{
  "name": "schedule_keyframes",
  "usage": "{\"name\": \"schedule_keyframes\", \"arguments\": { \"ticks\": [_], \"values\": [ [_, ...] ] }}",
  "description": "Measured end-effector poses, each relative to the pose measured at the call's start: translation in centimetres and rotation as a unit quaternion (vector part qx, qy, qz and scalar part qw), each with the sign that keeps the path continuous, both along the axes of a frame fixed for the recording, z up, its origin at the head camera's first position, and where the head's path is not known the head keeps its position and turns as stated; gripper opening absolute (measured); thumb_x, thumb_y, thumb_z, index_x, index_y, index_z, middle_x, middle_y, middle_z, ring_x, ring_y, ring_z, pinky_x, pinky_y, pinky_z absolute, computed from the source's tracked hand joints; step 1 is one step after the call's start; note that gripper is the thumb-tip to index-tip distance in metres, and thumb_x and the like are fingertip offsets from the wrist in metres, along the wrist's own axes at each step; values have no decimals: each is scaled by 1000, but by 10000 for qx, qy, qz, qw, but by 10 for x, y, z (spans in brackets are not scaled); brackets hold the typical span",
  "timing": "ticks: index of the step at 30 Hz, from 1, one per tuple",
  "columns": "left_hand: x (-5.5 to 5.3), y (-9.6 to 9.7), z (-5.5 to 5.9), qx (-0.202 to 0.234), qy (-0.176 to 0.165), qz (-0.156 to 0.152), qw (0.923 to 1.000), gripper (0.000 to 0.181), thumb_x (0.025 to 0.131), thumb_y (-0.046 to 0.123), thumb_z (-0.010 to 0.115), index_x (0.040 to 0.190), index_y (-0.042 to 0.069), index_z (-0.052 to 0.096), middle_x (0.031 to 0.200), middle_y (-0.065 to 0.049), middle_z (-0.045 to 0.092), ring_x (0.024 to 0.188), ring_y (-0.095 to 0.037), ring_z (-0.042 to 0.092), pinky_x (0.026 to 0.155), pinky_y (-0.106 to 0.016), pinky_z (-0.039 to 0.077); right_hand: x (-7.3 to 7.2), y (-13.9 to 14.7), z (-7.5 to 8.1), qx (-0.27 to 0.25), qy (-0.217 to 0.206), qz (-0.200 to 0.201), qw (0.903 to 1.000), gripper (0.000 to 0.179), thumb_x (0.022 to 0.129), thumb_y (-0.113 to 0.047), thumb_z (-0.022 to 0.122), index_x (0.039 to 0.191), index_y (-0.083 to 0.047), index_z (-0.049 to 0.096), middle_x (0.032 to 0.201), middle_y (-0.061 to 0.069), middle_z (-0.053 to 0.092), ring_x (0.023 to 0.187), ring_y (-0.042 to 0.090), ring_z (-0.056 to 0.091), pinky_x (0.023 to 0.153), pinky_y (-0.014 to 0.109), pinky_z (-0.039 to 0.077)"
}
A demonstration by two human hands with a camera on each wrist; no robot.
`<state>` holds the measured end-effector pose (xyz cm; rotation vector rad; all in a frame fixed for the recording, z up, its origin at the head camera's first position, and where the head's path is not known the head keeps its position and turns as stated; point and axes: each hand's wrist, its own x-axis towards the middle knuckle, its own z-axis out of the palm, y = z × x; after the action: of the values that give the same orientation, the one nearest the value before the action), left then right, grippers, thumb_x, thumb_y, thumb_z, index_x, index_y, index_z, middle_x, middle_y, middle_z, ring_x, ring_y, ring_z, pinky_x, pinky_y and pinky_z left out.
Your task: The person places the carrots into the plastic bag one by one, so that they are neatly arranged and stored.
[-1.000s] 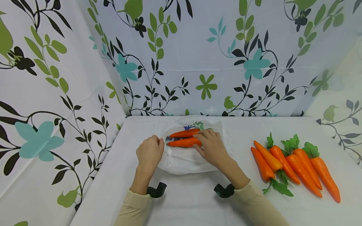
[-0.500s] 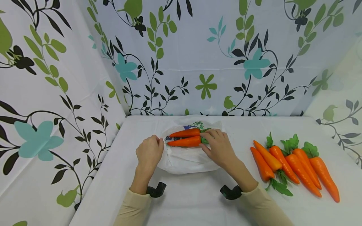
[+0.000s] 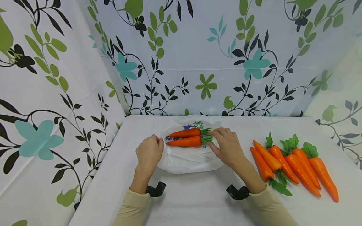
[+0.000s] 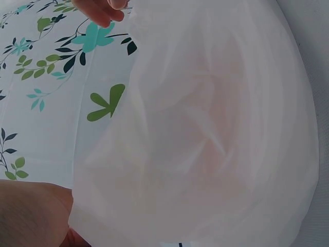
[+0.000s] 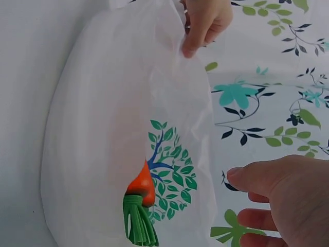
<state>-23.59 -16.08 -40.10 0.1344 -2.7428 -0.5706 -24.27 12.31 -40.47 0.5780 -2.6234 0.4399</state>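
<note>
Leftmost on my feed, the left hand (image 3: pixel 149 153) pinches the edge of a thin white plastic bag (image 3: pixel 189 161) with a blue-and-green tree print (image 5: pixel 179 180), just as it did a second ago. Right of those fingers, two smooth, tapered orange carrots (image 3: pixel 185 142) lie side by side within the bag's outline, unmoved, tips toward me-side left fingertips; I can't tell how deep they sit. Their green tops (image 3: pixel 206 139), partly covered earlier, now show. The right hand (image 3: pixel 227 147) has drawn back rightward, fingers parted and gently bent, holding nothing, just beside those tops. Well right of its fingers, six loose orange carrots (image 3: pixel 302 174) lie where they were on the white cloth (image 3: pixel 192 194).
</note>
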Motion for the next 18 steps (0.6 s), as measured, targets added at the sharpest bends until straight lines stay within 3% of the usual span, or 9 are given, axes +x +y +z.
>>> {"name": "schedule_keyframes", "arguments": {
  "ticks": [18],
  "values": [
    [0,0,0,-1,-63,24,10000,27,97,25,58,88,3,70,75,-10,69,58,-25,61,51,-37,49,4,45,7,-412,-125,-416,9982,41,91,-21,73,126,-2,64,122,21,62,111,41,56,93,56,50]
  ]
}}
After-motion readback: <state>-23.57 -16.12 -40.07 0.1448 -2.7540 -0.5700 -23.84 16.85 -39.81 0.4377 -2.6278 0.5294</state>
